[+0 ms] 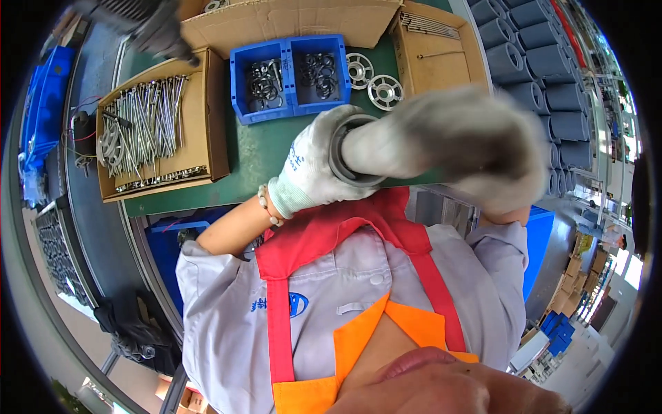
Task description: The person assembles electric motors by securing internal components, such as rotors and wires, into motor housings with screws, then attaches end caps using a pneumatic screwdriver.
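Observation:
My left hand (312, 160), in a white knit glove, is wrapped round a dark grey cylinder (337, 150) above the front of the green bench. The cylinder's round open end faces up. My right hand (458, 141), in a soiled white glove, is close above it and smeared by motion. One pale gloved finger reaches over the cylinder's opening and hides part of it. Whether the right hand holds anything cannot be made out. Just beyond my hands stands a blue two-part bin (288, 110) with small rings inside.
On the left, a cardboard box (217, 124) holds long metal rods. Two spoked metal discs (385, 92) lie right of the blue bin. Another cardboard box (448, 69) has a few thin rods. Grey cylinders (552, 62) are stacked at right. A dark power tool (155, 31) hangs upper left.

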{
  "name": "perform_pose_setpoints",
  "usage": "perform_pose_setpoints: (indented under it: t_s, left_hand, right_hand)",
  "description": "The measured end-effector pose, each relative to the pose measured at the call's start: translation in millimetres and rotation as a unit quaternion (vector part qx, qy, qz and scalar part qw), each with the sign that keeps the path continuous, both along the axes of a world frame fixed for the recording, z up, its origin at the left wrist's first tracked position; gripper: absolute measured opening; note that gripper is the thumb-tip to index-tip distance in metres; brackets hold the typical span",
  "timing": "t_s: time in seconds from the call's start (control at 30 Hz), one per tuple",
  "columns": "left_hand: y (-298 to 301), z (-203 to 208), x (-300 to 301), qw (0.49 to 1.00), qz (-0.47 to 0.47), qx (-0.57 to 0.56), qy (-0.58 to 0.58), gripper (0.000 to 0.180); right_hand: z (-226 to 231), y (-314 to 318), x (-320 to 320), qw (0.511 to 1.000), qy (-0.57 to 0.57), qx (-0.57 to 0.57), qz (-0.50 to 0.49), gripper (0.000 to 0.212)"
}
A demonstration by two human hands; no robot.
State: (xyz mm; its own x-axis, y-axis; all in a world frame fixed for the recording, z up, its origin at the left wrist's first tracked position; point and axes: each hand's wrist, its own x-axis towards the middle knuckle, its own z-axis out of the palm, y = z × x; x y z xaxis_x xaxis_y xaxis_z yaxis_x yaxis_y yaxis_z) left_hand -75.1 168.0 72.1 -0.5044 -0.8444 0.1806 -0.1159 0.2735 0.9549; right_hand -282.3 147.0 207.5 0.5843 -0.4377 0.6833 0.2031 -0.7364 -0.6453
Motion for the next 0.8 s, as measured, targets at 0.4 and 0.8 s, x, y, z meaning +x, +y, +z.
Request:
perform_pose_setpoints:
  t_s: [0.4, 0.8]
  left_hand:
    - [-0.9, -20.3, 5.1, 0.993, -0.039, 0.023, 0.111, 0.113]
    - [24.1, -121.6, 1.8, 0.989, 0.113, 0.075, 0.055, 0.074]
  right_hand:
    - [-172.7, -111.6, -53.6, 0.787, 0.268, 0.066, -0.552, 0.042]
    - [-143.4, 5.7, -56.3, 0.918, -0.026, 0.312, -0.242, 0.087]
